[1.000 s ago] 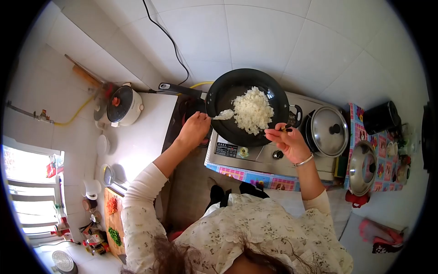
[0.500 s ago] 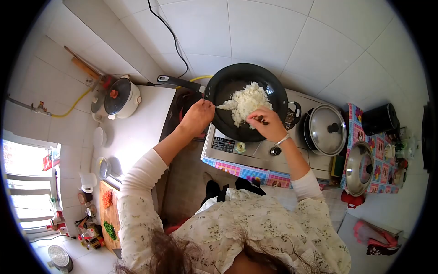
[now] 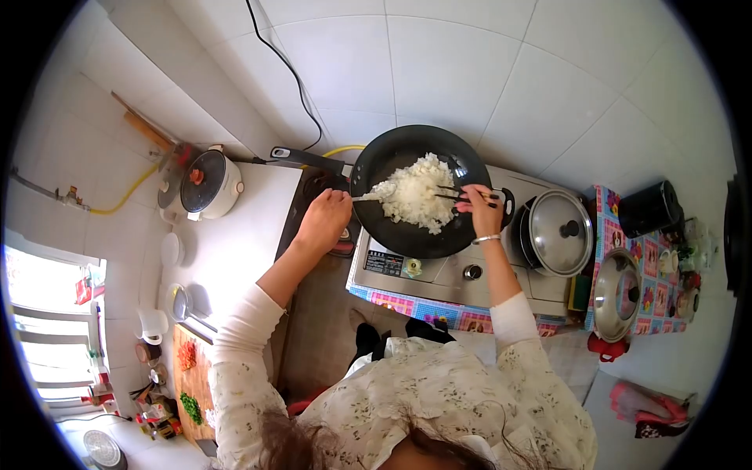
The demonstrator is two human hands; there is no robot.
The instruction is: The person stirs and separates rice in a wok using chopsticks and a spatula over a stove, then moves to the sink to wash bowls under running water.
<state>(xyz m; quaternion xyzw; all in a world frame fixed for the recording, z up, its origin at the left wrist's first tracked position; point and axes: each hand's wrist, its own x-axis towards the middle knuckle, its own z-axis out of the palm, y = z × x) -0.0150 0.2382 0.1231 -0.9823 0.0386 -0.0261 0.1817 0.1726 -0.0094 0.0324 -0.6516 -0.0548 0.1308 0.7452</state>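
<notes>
White rice [image 3: 419, 193] lies heaped in a black frying pan [image 3: 395, 146] on the stove. My left hand [image 3: 325, 219] is closed at the pan's left rim around the handle of a utensil; its rice-covered head [image 3: 380, 190] reaches into the left of the heap. My right hand [image 3: 479, 210], at the pan's right side, grips dark chopsticks [image 3: 450, 193] whose tips touch the rice. The pan's long handle [image 3: 307, 157] points left, behind my left hand, and nothing holds it.
A lidded pot [image 3: 560, 233] stands on the stove's right side. Further right lies another lid [image 3: 617, 294]. A white electric pot [image 3: 211, 185] stands on the left counter, with a ladle [image 3: 182, 304] and a cutting board [image 3: 190, 382] of chopped red and green pieces nearer.
My right hand moved left over the rice, then back right, and the chopsticks now show spread over it. The utensil's head and the rice have come together, and the heap has spread left.
</notes>
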